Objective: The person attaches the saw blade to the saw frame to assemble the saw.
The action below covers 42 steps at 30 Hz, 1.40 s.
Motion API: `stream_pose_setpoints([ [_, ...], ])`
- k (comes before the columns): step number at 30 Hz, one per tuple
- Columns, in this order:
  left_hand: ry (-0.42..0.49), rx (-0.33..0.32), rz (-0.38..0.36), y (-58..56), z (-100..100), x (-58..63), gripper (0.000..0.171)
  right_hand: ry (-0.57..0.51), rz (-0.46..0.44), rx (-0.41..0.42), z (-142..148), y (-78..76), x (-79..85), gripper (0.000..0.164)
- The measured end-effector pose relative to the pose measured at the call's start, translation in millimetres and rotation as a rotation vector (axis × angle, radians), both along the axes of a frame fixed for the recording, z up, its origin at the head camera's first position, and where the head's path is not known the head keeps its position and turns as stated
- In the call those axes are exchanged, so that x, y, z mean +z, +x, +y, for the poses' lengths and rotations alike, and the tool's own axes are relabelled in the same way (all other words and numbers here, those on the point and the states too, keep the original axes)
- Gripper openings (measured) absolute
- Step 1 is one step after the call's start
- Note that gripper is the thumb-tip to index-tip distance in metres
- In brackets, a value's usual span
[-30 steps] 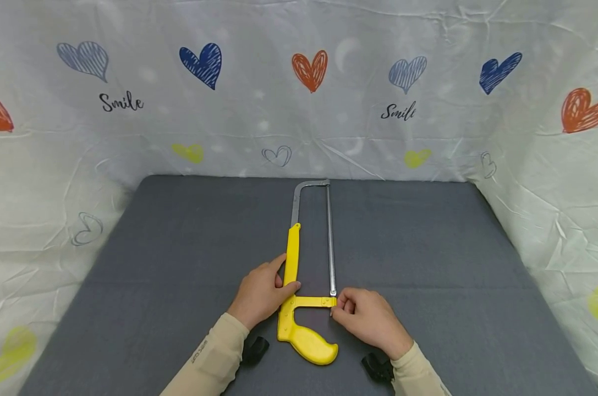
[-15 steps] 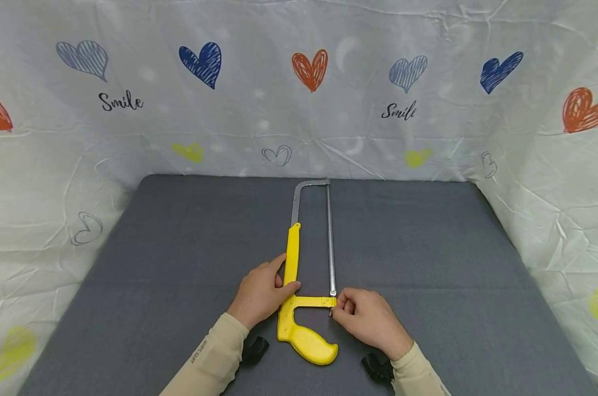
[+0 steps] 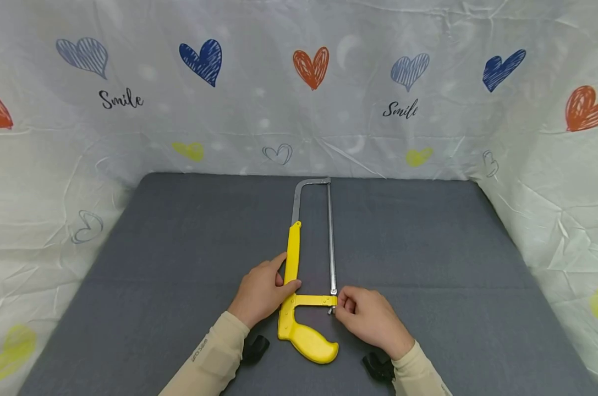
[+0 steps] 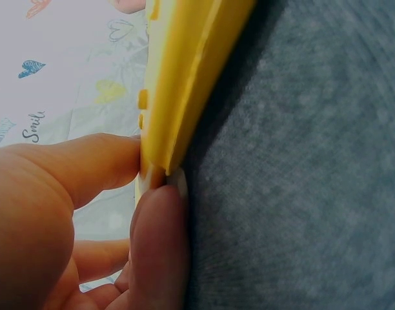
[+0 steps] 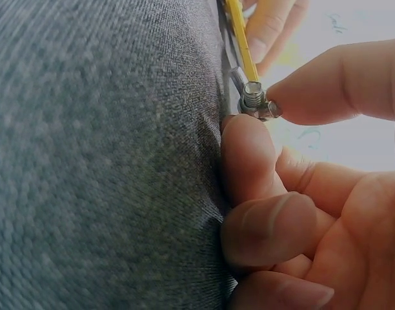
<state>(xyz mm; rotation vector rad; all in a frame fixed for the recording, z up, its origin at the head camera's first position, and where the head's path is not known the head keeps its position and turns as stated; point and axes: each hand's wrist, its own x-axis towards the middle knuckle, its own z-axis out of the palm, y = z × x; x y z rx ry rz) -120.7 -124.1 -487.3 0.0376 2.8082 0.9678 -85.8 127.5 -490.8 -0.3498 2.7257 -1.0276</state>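
A hacksaw with a yellow frame (image 3: pixel 292 247) lies flat on the dark grey cloth, its pistol-shaped handle (image 3: pixel 311 344) nearest me. Its blade (image 3: pixel 330 236) runs along the right side, up to the curved metal front bow (image 3: pixel 296 201). My left hand (image 3: pixel 260 294) pinches the frame just above the handle, thumb on top and fingers at its outer edge. Beside the short yellow crosspiece (image 3: pixel 313 301), my right hand (image 3: pixel 370 316) pinches the wing nut (image 5: pixel 268 110) between thumb and index finger. A threaded bolt end (image 5: pixel 253 93) sticks out of the nut; the other right fingers are curled.
The grey cloth (image 3: pixel 452 247) covers the table, whose far edge meets a white curtain (image 3: pixel 259 110) printed with hearts. Black wrist pieces (image 3: pixel 378 367) hang below both sleeves, close over the cloth.
My right fingertips have shifted slightly right, and more of the wing nut shows below the crosspiece. The left hand and the hacksaw stay in place.
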Motion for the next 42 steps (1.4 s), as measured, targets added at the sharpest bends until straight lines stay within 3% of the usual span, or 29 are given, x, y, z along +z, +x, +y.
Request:
stream_pose_setpoints([
  [14, -0.005, 0.000, -0.004, -1.6, 0.1, -0.4, 0.080, -0.037, -0.049, -0.022, 0.6, -1.4, 0.2, 0.007],
  [42, -0.015, 0.000, -0.002, -0.3, 0.9, -0.6, 0.081, -0.052, -0.016, 0.004, 0.4, 1.1, 1.0, 0.010],
])
